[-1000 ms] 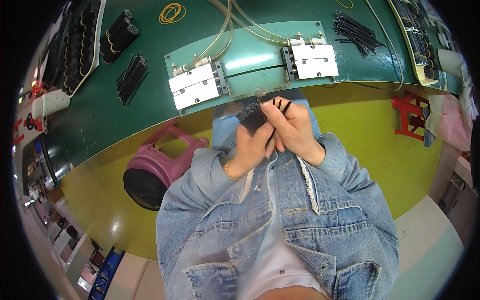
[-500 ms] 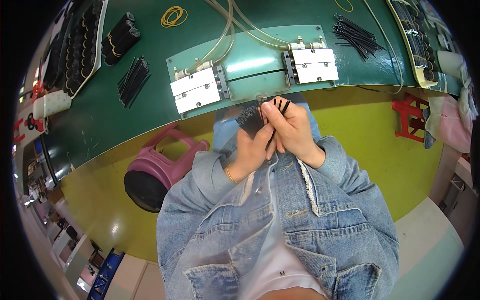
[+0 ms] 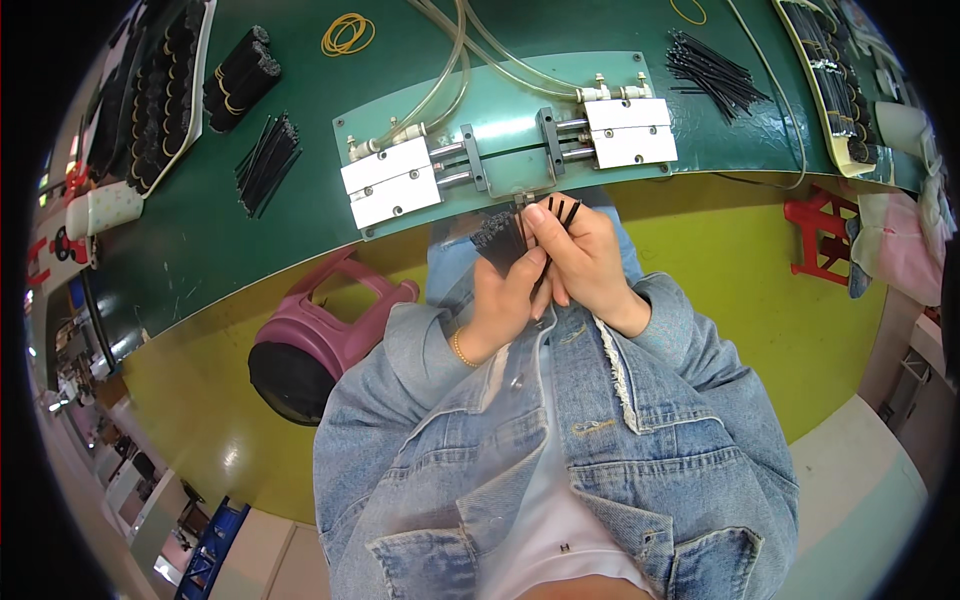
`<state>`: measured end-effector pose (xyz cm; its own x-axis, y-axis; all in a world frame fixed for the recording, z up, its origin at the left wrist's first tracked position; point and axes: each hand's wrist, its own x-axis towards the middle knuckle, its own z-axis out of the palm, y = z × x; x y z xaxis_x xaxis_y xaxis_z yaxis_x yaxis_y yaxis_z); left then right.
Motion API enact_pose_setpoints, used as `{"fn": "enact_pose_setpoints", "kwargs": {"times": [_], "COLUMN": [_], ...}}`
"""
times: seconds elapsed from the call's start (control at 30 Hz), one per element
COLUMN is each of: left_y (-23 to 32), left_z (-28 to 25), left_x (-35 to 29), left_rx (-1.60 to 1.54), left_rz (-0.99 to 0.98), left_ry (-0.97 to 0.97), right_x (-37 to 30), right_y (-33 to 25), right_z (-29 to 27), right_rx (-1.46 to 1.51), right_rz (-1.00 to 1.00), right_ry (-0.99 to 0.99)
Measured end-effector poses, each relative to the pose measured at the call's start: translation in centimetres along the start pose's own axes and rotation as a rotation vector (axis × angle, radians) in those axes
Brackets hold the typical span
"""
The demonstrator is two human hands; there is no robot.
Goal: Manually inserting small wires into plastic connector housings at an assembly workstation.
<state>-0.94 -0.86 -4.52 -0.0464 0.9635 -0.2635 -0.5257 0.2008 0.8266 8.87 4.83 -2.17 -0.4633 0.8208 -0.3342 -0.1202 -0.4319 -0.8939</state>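
Note:
My left hand [image 3: 503, 297] is closed around a bundle of thin black sticks [image 3: 495, 238], whose greyish ends fan out toward the bench. Close against it, my right hand [image 3: 593, 265] is pinched, with a few black sticks [image 3: 565, 211] poking out between its fingers. Both hands meet just off the bench's front edge, right by a small metal fitting [image 3: 523, 197] on a pneumatic fixture [image 3: 590, 78]. Two dark jaw plates stand out on rods from the left white block [image 3: 392, 185] and the right white block [image 3: 630, 132]. What the right fingertips pinch is partly hidden.
Loose black sticks lie on the green bench [image 3: 330, 215] in a left pile [image 3: 268, 165] and a right pile [image 3: 715, 72]. Banded bundles [image 3: 240, 80], yellow rubber bands [image 3: 348, 34] and clear hoses [image 3: 455, 45] are farther back. A purple stool [image 3: 325, 310] stands below left.
The fixture's two dark jaw plates have slid inward toward each other, baring their rods. My hands and the sticks in them have hardly moved.

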Motion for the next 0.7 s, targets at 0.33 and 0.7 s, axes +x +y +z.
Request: {"fn": "enact_pose_setpoints", "kwargs": {"times": [0.33, 0.7], "left_y": [0.1, 0.4], "left_z": [-0.2, 0.5], "left_x": [-0.2, 0.1], "left_rx": [0.037, -0.032], "left_rz": [-0.039, 0.001], "left_ry": [-0.074, -0.003], "right_x": [-0.7, -0.3], "right_y": [-0.5, -0.1], "right_z": [-0.3, 0.0], "right_rx": [-0.028, 0.014], "right_rz": [-0.020, -0.012], "right_ry": [-0.042, 0.015]}}
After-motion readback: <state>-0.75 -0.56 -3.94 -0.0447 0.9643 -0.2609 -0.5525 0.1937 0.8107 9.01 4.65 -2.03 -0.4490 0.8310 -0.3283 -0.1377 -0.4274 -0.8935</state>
